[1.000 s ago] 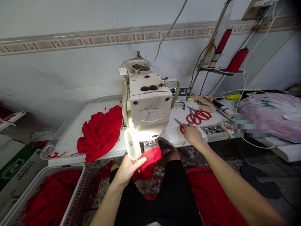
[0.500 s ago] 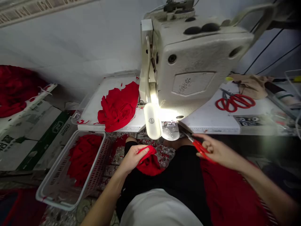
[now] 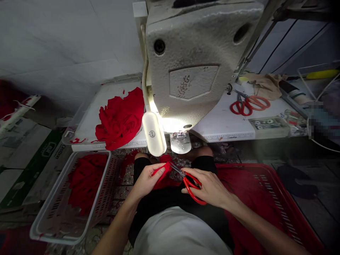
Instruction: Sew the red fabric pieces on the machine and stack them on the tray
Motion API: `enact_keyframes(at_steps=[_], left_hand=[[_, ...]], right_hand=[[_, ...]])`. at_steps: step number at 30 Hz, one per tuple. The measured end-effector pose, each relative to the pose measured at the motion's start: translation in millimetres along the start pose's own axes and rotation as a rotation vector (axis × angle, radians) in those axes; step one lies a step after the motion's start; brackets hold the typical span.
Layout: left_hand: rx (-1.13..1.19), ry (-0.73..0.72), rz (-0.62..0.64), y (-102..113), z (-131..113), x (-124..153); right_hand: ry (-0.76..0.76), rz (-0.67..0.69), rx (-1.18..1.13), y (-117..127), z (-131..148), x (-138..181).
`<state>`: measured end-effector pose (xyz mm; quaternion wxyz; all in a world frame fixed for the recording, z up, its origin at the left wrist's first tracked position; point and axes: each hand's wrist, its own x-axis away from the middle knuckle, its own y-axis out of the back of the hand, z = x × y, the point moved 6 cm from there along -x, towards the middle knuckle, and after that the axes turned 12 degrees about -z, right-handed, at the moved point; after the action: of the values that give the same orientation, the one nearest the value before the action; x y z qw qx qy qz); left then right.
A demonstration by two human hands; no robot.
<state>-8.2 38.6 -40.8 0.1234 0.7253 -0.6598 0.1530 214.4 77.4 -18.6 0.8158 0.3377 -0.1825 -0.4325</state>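
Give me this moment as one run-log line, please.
left hand: pinching red cloth | right hand: holding red-handled scissors | blade tips: at cloth

The sewing machine [image 3: 193, 67] and lamp [image 3: 154, 136] bar us ahead. Our right hand [image 3: 209, 187] could pass over the table [image 3: 220, 122] between machine and resting scissors [image 3: 248, 102].
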Motion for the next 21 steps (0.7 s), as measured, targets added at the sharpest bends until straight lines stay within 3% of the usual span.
enact_keyframes(at_steps=[15, 21], left_hand=[[0.027, 0.025, 0.026, -8, 3, 4], [0.05, 0.056, 0.044, -14, 8, 5]], right_hand=[[0.063, -0.02, 0.173, -4, -1, -1], [0.052, -0.058, 0.009, -10, -6, 1]])
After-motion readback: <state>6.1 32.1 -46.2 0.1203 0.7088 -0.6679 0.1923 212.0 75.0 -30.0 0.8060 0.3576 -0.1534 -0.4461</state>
